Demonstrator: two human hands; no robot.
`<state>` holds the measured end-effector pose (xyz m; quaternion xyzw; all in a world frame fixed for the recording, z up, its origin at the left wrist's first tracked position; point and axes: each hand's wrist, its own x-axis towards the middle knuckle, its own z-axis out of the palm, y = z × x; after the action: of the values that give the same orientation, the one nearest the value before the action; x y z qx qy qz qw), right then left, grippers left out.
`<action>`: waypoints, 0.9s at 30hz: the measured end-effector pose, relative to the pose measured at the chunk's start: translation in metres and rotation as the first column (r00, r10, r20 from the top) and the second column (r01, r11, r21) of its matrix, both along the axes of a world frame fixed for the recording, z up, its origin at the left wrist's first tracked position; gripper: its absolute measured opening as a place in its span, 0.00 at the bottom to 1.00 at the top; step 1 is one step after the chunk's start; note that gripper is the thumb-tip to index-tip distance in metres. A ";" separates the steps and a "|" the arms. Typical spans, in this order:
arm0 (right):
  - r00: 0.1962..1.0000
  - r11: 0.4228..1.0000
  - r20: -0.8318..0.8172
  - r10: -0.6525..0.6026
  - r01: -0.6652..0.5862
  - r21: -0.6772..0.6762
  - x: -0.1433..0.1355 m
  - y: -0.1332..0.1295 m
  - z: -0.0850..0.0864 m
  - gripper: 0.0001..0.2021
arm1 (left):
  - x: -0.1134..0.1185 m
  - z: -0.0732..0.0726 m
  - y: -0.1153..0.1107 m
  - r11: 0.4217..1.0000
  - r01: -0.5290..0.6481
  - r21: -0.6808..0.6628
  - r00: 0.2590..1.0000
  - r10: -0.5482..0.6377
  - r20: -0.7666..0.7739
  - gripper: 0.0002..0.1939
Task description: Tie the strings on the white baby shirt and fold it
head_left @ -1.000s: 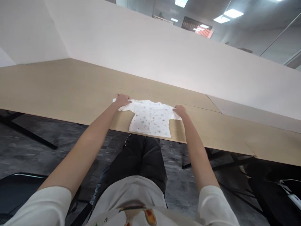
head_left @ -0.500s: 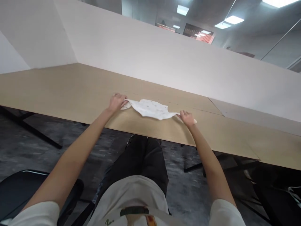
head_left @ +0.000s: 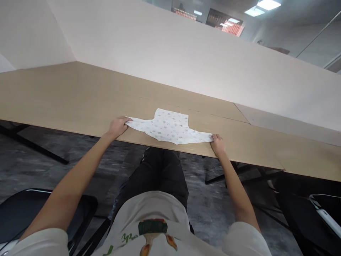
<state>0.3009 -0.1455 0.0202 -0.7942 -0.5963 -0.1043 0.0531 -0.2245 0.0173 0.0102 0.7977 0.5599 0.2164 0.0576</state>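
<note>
A small white long-sleeved top (head_left: 172, 126) with a fine grey print lies spread flat on the wooden table (head_left: 87, 96). Its body points away from me and both sleeves stretch out sideways. My left hand (head_left: 119, 127) is closed on the end of the left sleeve. At the other side, my right hand (head_left: 217, 144) pinches the end of the right sleeve. The collar side faces me, close to the table's front edge.
A white partition (head_left: 170, 60) rises behind the table, with glass above it. Black chairs stand at the left (head_left: 23, 213) and at the right (head_left: 306, 213); a white device (head_left: 329, 220) lies on the right one.
The top was lifted and bunched between my hands; now it lies flat. My hands have moved apart and down towards the table's near edge, still gripping the sleeve ends.
</note>
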 end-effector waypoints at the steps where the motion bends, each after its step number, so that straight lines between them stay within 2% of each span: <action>1: 0.997 0.998 -0.057 -0.052 0.054 0.040 0.002 -0.001 -0.001 0.18 | -0.002 -0.002 0.001 1.000 -0.028 -0.001 0.999 0.028 0.032 0.24; 5: 0.929 0.944 -0.318 -0.189 0.261 0.202 0.012 -0.002 -0.005 0.21 | -0.007 -0.008 0.004 0.985 -0.172 -0.019 0.949 0.171 0.264 0.26; 7: 0.874 0.909 -0.438 -0.213 0.341 0.238 0.015 -0.001 -0.007 0.22 | -0.007 -0.009 0.005 0.965 -0.256 -0.056 0.887 0.258 0.383 0.26; 9: 0.843 0.901 -0.499 -0.201 0.360 0.244 0.017 -0.001 -0.009 0.24 | -0.006 -0.008 0.005 0.949 -0.304 -0.079 0.857 0.309 0.414 0.23; 13: 0.866 0.947 -0.481 -0.139 0.258 0.191 0.012 -0.003 -0.009 0.23 | -0.001 -0.004 0.005 0.944 -0.310 -0.110 0.888 0.329 0.322 0.22; 16: 0.862 0.967 -0.496 -0.104 0.205 0.154 0.005 -0.002 -0.005 0.21 | -0.002 -0.004 0.006 0.961 -0.246 -0.123 0.910 0.273 0.312 0.22; 18: 0.846 0.966 -0.528 -0.069 0.189 0.178 -0.002 0.002 0.002 0.20 | -0.003 -0.005 0.007 0.975 -0.192 -0.113 0.923 0.219 0.315 0.22; 20: 0.846 0.948 -0.532 -0.024 0.189 0.258 -0.013 0.011 0.013 0.21 | -0.004 -0.007 0.008 0.984 -0.150 -0.091 0.927 0.172 0.334 0.24; 24: 0.888 0.901 -0.445 0.115 0.096 0.423 -0.059 0.038 0.040 0.21 | -0.006 -0.008 0.008 0.990 -0.128 -0.064 0.911 0.143 0.388 0.26; 27: 0.897 0.905 -0.378 0.227 -0.051 0.422 -0.109 0.060 0.053 0.22 | -0.007 -0.008 0.006 0.986 -0.151 -0.072 0.894 0.167 0.416 0.26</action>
<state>0.1921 -0.0850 0.0729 -0.7242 -0.5928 -0.0477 0.3491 -0.2312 0.0233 0.0024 0.6828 0.6017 0.3763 0.1738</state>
